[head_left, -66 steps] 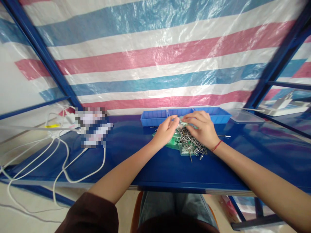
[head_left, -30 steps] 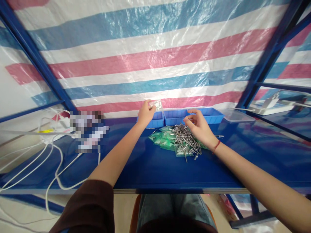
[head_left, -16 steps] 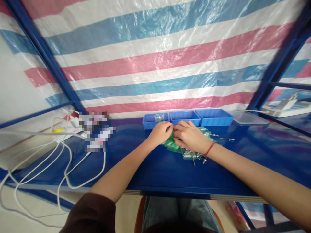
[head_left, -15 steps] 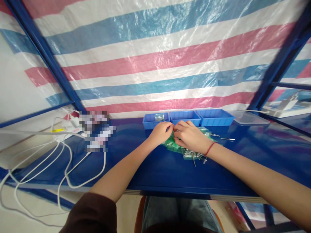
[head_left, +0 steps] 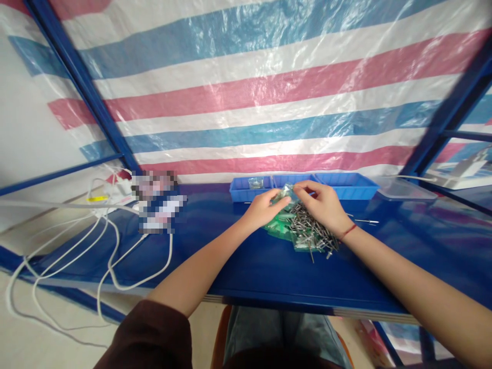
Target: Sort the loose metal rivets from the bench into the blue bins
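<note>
My left hand (head_left: 266, 209) holds a small clear plastic bag (head_left: 286, 191) between thumb and fingers. From the other side, the fingers of my right hand (head_left: 325, 201) pinch the bag's upper right edge. What the bag contains is too small to make out. Below both hands lies a heap of thin metal pins that look like blind rivets (head_left: 310, 229). Green-tinted plastic bags (head_left: 281, 227) lie under and to the left of the heap, partly covered by it and by my left hand.
Behind the heap stand three blue bins (head_left: 346, 192) in a row; the left one contains a small clear packet (head_left: 255, 183). A loose rivet (head_left: 367, 221) lies to the right. A clear plastic lid (head_left: 405, 190) rests farther right. White cables (head_left: 169, 261) trail over the table's left side.
My right hand has lifted and moved right, uncovering the metal heap. A clear bag now shows between my hands. The view has shifted slightly.
</note>
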Demonstrator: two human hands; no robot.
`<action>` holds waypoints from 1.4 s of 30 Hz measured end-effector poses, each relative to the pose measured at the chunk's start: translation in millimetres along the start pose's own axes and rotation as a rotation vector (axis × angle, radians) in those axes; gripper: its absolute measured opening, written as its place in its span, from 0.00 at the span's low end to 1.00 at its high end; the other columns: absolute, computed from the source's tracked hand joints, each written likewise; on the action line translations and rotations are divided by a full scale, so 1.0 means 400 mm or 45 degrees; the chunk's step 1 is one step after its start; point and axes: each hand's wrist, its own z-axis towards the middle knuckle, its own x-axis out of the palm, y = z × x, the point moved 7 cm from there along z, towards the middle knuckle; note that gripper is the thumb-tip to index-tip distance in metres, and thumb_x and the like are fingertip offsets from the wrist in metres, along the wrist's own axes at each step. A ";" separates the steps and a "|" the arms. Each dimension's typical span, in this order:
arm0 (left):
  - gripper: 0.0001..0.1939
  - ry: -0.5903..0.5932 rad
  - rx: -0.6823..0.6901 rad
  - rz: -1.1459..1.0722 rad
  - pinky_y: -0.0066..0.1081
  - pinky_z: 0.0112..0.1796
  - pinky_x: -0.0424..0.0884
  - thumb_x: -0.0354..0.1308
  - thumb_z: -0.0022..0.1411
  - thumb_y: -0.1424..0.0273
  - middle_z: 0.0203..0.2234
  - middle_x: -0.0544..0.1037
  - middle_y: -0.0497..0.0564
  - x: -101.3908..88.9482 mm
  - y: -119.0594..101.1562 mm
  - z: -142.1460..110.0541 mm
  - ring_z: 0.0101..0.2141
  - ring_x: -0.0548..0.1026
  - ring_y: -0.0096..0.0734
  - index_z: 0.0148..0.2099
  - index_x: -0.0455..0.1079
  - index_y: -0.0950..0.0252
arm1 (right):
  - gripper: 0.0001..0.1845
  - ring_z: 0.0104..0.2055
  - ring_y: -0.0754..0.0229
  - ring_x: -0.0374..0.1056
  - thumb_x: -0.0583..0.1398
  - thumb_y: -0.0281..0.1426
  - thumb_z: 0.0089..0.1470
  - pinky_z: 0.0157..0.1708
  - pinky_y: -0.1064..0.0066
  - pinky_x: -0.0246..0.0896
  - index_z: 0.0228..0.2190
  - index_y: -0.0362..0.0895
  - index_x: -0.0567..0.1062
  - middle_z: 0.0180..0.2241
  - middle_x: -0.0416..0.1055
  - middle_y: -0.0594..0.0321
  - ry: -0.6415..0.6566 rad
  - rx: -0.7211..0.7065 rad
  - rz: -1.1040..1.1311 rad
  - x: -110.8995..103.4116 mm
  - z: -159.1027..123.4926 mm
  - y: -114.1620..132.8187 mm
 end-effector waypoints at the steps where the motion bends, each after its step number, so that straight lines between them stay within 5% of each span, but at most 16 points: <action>1: 0.14 -0.004 -0.001 0.000 0.31 0.38 0.68 0.54 0.61 0.60 0.33 0.77 0.50 0.002 0.001 0.001 0.34 0.73 0.30 0.42 0.71 0.65 | 0.13 0.31 0.60 0.67 0.56 0.37 0.54 0.33 0.68 0.60 0.27 0.42 0.75 0.30 0.75 0.60 -0.025 0.027 0.041 -0.006 0.000 0.000; 10: 0.15 -0.072 -0.036 -0.268 0.28 0.33 0.67 0.54 0.60 0.59 0.30 0.76 0.51 0.006 0.006 0.008 0.33 0.72 0.29 0.38 0.70 0.67 | 0.15 0.23 0.64 0.62 0.60 0.42 0.51 0.23 0.71 0.58 0.28 0.42 0.75 0.23 0.70 0.64 0.119 0.009 0.196 0.001 -0.008 0.009; 16: 0.33 -0.007 -0.388 -0.714 0.25 0.25 0.63 0.35 0.64 0.47 0.30 0.76 0.55 0.025 0.010 0.012 0.28 0.72 0.27 0.39 0.72 0.67 | 0.09 0.35 0.57 0.70 0.56 0.30 0.56 0.36 0.65 0.65 0.34 0.45 0.77 0.33 0.74 0.58 -0.206 -0.536 -0.271 -0.055 -0.041 0.098; 20: 0.23 -0.051 -0.280 -0.827 0.23 0.26 0.64 0.51 0.59 0.50 0.29 0.75 0.51 0.014 -0.002 0.011 0.28 0.71 0.24 0.38 0.71 0.67 | 0.13 0.45 0.55 0.69 0.54 0.27 0.56 0.43 0.62 0.65 0.40 0.46 0.76 0.43 0.72 0.55 -0.040 -0.706 -0.347 -0.026 -0.057 0.122; 23: 0.15 -0.234 -0.112 -0.599 0.25 0.30 0.67 0.55 0.59 0.58 0.29 0.74 0.49 -0.029 -0.006 0.008 0.30 0.71 0.25 0.38 0.69 0.66 | 0.13 0.45 0.54 0.68 0.55 0.30 0.56 0.42 0.60 0.65 0.41 0.45 0.75 0.45 0.70 0.54 -0.042 -0.591 -0.277 -0.022 -0.051 0.110; 26: 0.10 -0.333 0.087 -0.275 0.29 0.37 0.69 0.53 0.62 0.64 0.32 0.75 0.50 -0.066 -0.032 0.003 0.35 0.72 0.29 0.39 0.70 0.65 | 0.16 0.31 0.58 0.68 0.55 0.38 0.57 0.32 0.64 0.65 0.44 0.45 0.71 0.34 0.72 0.58 -0.091 -0.181 -0.032 -0.030 -0.038 0.060; 30: 0.07 -0.160 0.412 0.027 0.37 0.50 0.65 0.53 0.62 0.71 0.42 0.75 0.50 -0.053 -0.089 -0.006 0.46 0.71 0.32 0.40 0.72 0.60 | 0.19 0.24 0.62 0.64 0.54 0.46 0.56 0.26 0.69 0.60 0.40 0.45 0.69 0.24 0.69 0.65 0.066 0.245 0.394 0.004 -0.034 0.004; 32: 0.10 -0.102 0.460 0.051 0.39 0.53 0.63 0.53 0.62 0.73 0.48 0.71 0.51 -0.038 -0.096 -0.011 0.51 0.67 0.34 0.43 0.72 0.58 | 0.17 0.24 0.64 0.63 0.58 0.45 0.52 0.26 0.70 0.59 0.35 0.44 0.70 0.24 0.68 0.66 0.077 0.264 0.510 0.008 -0.028 -0.004; 35: 0.18 -0.101 0.274 -0.127 0.37 0.48 0.68 0.51 0.63 0.72 0.53 0.67 0.53 -0.020 -0.067 -0.007 0.50 0.69 0.35 0.54 0.65 0.55 | 0.16 0.24 0.65 0.60 0.61 0.43 0.49 0.24 0.72 0.57 0.34 0.44 0.70 0.22 0.65 0.68 -0.027 0.190 0.532 -0.011 -0.017 -0.009; 38: 0.21 -0.086 0.051 -0.346 0.34 0.41 0.71 0.50 0.64 0.67 0.42 0.74 0.54 0.002 -0.035 -0.003 0.38 0.75 0.31 0.59 0.58 0.58 | 0.16 0.23 0.65 0.59 0.61 0.42 0.50 0.25 0.71 0.56 0.37 0.44 0.69 0.23 0.64 0.68 -0.064 0.084 0.408 -0.018 -0.014 -0.004; 42: 0.16 -0.225 0.029 -0.381 0.29 0.37 0.70 0.54 0.61 0.66 0.29 0.75 0.48 -0.031 -0.017 0.022 0.32 0.75 0.28 0.51 0.63 0.62 | 0.28 0.27 0.61 0.64 0.57 0.43 0.54 0.27 0.68 0.61 0.53 0.44 0.60 0.30 0.69 0.62 -0.026 0.021 0.268 -0.005 -0.021 0.003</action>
